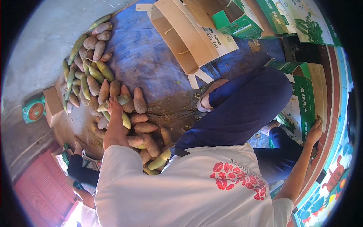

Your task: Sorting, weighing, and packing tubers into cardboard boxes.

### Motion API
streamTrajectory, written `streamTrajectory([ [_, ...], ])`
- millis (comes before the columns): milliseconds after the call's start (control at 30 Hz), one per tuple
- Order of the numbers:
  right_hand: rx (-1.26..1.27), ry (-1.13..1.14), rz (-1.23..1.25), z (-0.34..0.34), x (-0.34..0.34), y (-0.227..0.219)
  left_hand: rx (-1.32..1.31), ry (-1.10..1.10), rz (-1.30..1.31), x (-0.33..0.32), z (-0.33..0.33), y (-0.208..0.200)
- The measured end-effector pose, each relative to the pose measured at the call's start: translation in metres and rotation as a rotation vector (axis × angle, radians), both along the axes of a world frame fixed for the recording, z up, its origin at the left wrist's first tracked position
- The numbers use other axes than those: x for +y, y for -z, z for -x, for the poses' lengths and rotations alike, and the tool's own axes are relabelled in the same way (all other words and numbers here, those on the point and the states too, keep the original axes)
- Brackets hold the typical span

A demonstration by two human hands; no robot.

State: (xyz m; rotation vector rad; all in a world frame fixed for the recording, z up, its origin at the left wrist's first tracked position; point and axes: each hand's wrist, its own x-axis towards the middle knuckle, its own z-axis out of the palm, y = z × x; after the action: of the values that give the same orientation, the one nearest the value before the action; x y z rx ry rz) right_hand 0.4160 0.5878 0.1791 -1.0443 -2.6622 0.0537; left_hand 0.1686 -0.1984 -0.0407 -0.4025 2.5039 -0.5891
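Observation:
My left hand [114, 105] reaches into the pile at the left, its fingers closed over a long green radish [123, 99] that shows on the far side of the hand. Around it lie thick reddish-brown root vegetables [139, 100] and more green radishes [99, 74], some long and slightly curved. On my right, my right hand [314, 130] grips the near rim of a green and white cardboard box [308, 100] tipped beside my leg. What is inside that box is hidden from this angle.
A blue sheet [140, 53] covers the floor ahead. Open cartons [189, 36] stand at the far side, with another green-flapped carton [242, 20] behind. At the left are a round green device [34, 110] and a small brown box [53, 106]. Another person's arm [85, 196] shows at lower left.

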Motion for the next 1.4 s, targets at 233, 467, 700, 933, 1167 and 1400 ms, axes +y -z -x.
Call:
streamTrajectory([
  [233,-0.03,0.009,0.002,0.0,0.006,0.0,-0.089,0.112,0.107,0.002,0.0,0.002],
  [467,-0.03,0.031,0.019,0.001,0.009,0.002,-0.329,-0.028,-0.496,0.057,0.002,0.008],
  [700,-0.06,0.005,0.022,-0.004,0.008,0.002,-0.378,-0.088,-1.093,0.14,-0.034,0.067],
  [933,-0.063,0.017,-0.011,-0.007,0.005,0.001,0.053,-0.263,-0.559,0.082,-0.004,0.068],
  [1167,-0.138,0.05,-0.056,-0.009,0.013,0.002,-0.184,-0.395,-0.331,0.09,0.004,0.08],
  [1400,-0.046,0.107,0.022,-0.004,0.008,0.003,-0.23,-0.338,-0.571,0.145,-0.035,0.109],
])
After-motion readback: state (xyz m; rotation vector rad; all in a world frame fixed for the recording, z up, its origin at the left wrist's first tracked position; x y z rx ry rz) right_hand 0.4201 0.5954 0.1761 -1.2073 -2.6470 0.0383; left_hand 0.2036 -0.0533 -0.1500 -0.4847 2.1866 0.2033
